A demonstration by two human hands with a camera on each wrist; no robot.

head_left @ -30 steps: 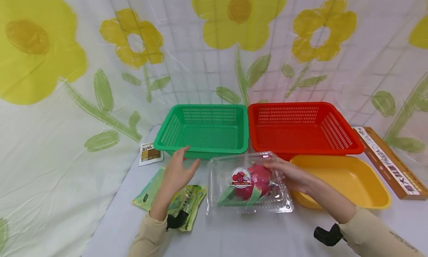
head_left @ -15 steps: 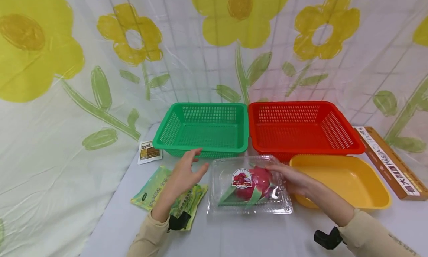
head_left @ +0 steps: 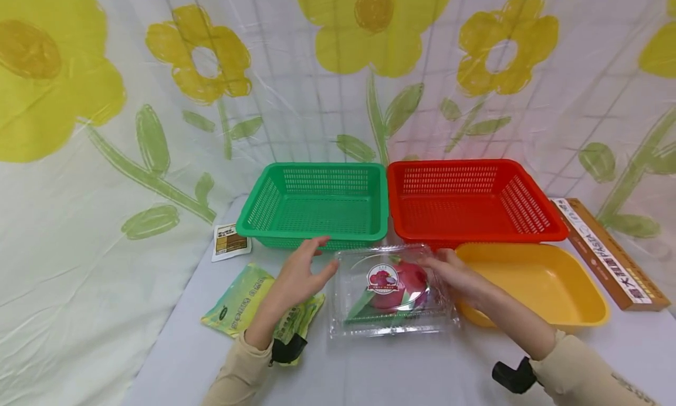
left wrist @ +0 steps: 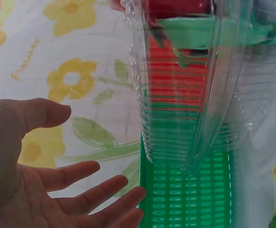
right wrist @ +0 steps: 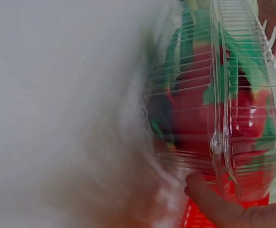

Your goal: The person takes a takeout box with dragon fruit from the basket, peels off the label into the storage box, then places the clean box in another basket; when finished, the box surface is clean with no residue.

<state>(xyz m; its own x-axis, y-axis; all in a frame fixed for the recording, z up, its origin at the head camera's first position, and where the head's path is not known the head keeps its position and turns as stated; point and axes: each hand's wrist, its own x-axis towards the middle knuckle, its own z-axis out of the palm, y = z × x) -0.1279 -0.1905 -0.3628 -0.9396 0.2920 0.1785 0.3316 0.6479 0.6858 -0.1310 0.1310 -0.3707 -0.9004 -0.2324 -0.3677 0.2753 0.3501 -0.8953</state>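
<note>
A clear plastic clamshell box (head_left: 340, 312) with a round label holds a red-and-green dragon fruit (head_left: 406, 284). My right hand (head_left: 456, 277) grips the box by its right side, the thumb (right wrist: 209, 199) against the wall in the right wrist view. Near the box's left side is my left hand (head_left: 301, 277), its thumb and fingers spread and holding nothing. In the left wrist view, a gap shows between the left hand's fingers (left wrist: 100, 194) and the box's ribbed end (left wrist: 169, 137). A yellow-green packet (head_left: 240, 300) lies partly hidden under the left forearm.
Behind the box stand a green basket (head_left: 311, 239) and a red basket (head_left: 475, 237). A yellow tub (head_left: 533, 288) is at the right, with a long pasta box (head_left: 607, 253) beyond it. A small white-and-brown sachet (head_left: 231, 242) lies left of the green basket.
My left hand has moved right, closer to the box's left side. The right hand keeps its grip and the box has shifted only slightly. The head view has turned a little.
</note>
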